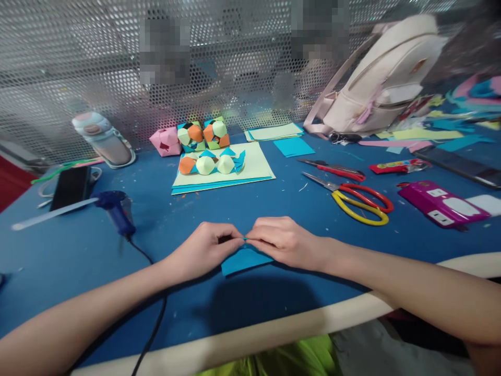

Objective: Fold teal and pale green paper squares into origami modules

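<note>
A folded piece of blue paper [246, 259] lies near the front of the blue table, under both hands. My left hand [211, 244] pinches its upper edge between thumb and fingers. Right beside it, my right hand [284, 239] presses its fingers together on the same edge, and the fingertips of both hands nearly meet. Part of the paper is hidden beneath the right fingers. Beyond the hands, several folded paper pieces [206, 165] in orange, pale green and blue rest on a stack of pale green and blue sheets [258, 163].
To the left is a blue glue gun [117, 211] with its cord running past my left arm. Yellow-and-red scissors [348, 198], a cutter [336, 169] and a purple case [440, 203] lie right. A bottle [104, 140], paper balls [190, 137] and a backpack [376, 78] stand behind.
</note>
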A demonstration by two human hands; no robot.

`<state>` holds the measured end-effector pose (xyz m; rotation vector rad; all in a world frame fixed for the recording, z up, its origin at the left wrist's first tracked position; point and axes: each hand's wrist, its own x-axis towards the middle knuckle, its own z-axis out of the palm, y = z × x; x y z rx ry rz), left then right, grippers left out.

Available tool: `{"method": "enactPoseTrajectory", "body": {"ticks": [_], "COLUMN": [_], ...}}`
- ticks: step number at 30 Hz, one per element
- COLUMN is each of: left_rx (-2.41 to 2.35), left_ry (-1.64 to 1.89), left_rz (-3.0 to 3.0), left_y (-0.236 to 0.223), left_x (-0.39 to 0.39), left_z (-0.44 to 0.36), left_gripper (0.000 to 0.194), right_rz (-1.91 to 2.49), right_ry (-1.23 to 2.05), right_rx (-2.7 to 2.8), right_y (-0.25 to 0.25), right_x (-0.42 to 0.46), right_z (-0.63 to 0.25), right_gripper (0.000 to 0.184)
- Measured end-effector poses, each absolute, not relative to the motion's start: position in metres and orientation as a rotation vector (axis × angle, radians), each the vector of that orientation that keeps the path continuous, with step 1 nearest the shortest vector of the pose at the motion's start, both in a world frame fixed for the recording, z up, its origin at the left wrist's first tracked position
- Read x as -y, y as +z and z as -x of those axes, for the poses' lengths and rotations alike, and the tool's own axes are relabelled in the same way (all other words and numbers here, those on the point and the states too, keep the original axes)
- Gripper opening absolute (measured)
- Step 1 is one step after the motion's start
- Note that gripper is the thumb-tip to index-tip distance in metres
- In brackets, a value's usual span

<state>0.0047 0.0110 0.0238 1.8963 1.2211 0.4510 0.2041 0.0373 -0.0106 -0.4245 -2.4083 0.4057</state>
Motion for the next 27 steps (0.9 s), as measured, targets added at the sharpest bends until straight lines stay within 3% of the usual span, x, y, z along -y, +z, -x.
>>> {"method": "enactPoseTrajectory", "body": {"ticks": [10,18,22,27], "left_rx": [-1.299,-1.357,-1.384,-1.378], "left_ry": [0.571,0.542,0.573,0.651], "left_rz": [-1.968,-1.980,-1.817,-1.535], "left_y": [0.017,0.020,0.020,0.017], "left_x": [-0.013,-0.012,-0.012,-0.015], "left_z": [-0.002,-0.007,-0.008,-0.008], "left_gripper": [0.022,0.012,0.011,0.015], "right_rz": [0.678,0.630,0.712,0.927], "right_ry": [0.662,0.778,0.877,1.224], "right_rx": [2.288,2.301,2.234,2.011], "right_y": [-0.008,-0.003,0.002,0.010], "right_x": [-0.045,-0.043,-0.041,-0.046], "right_z": [-0.202,-0.200,-0.199,-0.201], "right_gripper": [0.009,0.008,0.015,0.029]}}
